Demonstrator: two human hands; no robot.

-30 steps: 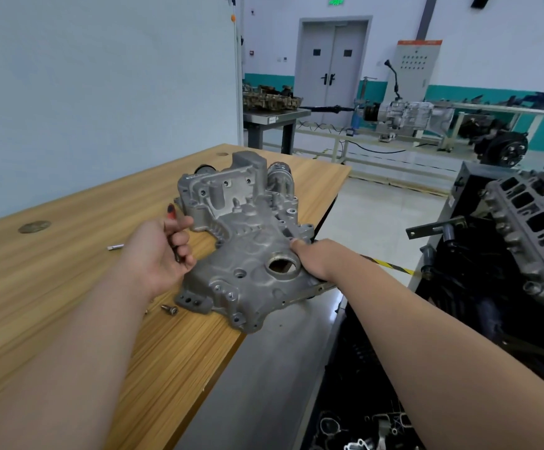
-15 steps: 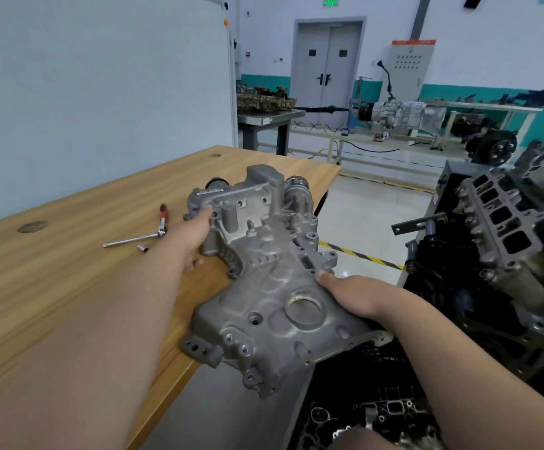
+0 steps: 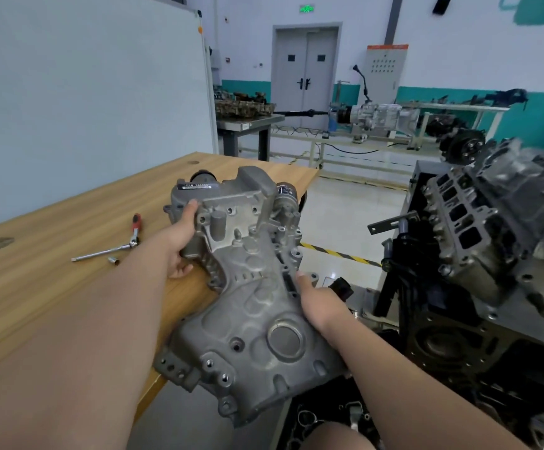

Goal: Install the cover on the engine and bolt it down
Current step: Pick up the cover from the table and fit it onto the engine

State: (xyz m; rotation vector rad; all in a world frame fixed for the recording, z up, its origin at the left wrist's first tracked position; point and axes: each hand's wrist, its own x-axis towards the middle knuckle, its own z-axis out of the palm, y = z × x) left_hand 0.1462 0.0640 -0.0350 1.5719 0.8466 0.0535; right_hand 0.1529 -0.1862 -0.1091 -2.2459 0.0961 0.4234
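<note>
A large grey cast-metal engine cover (image 3: 248, 306) hangs in the air over the front edge of the wooden table (image 3: 53, 287), lifted clear of it. My left hand (image 3: 181, 241) grips its upper left part, thumb on the front face. My right hand (image 3: 321, 303) grips its right edge, fingers hidden behind the casting. The engine (image 3: 478, 228) stands on a black stand to the right, its ported top face tilted toward me, blurred at the far right. No bolts show on the cover.
A ratchet wrench with a red handle (image 3: 115, 245) and a small socket (image 3: 114, 261) lie on the table to the left. Loose parts fill a dark bin (image 3: 322, 420) below the cover. A whiteboard, benches with other engine parts and a gearbox stand behind.
Both hands have lifted the cover off the table and carried it toward me and to the right, nearer the engine. My left hand shifted from the cover's left side to its upper part.
</note>
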